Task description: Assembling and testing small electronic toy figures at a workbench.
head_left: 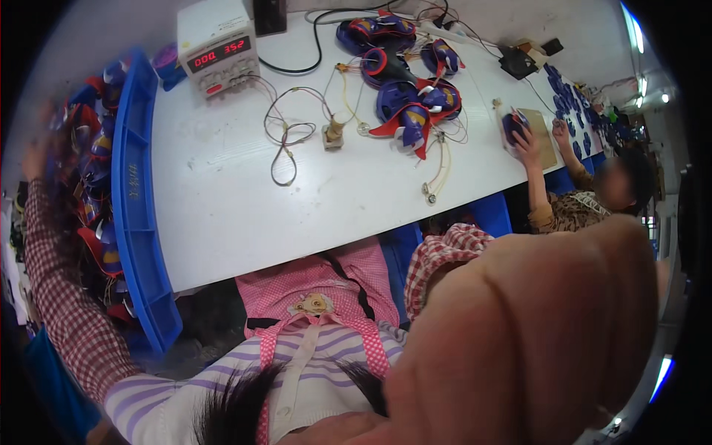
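Note:
My right hand (534, 319) looms very close at the lower right, its fingers curled closed; whatever they may hold is hidden. At the far left, my left arm reaches past a blue plastic crate (133, 178). My left hand (33, 159) is dim and smeared at its end, beside the crate's load, and its fingers cannot be made out. Purple, red and yellow plastic toy parts (96, 196) with thin wires fill that crate. More purple and red toy pieces (415, 111) lie in a cluster on the white table (222, 222), wires trailing from them.
A white bench power supply (219, 55) with a red display stands at the back left. Looped cables (289, 137) and a small block (333, 135) lie mid-table. To the right, a co-worker's hand (528, 144) holds a purple part. Blue bins (486, 215) sit below the table edge.

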Available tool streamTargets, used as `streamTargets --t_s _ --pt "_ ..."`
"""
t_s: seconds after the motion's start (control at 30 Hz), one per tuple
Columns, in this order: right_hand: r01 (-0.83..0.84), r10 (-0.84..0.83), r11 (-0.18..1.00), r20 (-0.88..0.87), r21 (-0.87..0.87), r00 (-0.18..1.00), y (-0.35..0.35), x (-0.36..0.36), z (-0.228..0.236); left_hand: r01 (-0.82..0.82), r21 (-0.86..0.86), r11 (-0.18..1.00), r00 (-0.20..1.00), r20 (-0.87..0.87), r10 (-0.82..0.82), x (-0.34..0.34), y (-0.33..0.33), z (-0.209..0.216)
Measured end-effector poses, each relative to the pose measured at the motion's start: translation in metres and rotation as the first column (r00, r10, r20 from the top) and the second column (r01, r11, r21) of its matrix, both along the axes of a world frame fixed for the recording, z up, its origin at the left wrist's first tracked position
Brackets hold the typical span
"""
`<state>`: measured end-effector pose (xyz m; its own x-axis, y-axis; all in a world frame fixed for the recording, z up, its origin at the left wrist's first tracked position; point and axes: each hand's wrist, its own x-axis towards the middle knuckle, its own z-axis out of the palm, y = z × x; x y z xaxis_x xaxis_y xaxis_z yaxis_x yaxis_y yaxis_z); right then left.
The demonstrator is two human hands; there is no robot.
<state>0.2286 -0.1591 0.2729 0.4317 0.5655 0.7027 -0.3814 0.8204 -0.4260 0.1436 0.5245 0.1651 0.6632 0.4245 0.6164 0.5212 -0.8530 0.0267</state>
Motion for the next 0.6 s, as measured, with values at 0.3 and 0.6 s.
streamTargets --t_s 0.3,0.6 --pt "0.102 -0.101 0.995 -0.059 0.016 0.993 -0.058 0.013 0.011 0.762 -0.382 0.522 0.600 0.115 -0.792 0.150 -0.322 0.013" --pt "0.502 -0.559 0.763 -0.028 -0.406 0.828 -0.138 0.084 -0.081 0.789 -0.414 0.454 0.363 -0.281 -0.888 0.333 -0.528 -0.063"
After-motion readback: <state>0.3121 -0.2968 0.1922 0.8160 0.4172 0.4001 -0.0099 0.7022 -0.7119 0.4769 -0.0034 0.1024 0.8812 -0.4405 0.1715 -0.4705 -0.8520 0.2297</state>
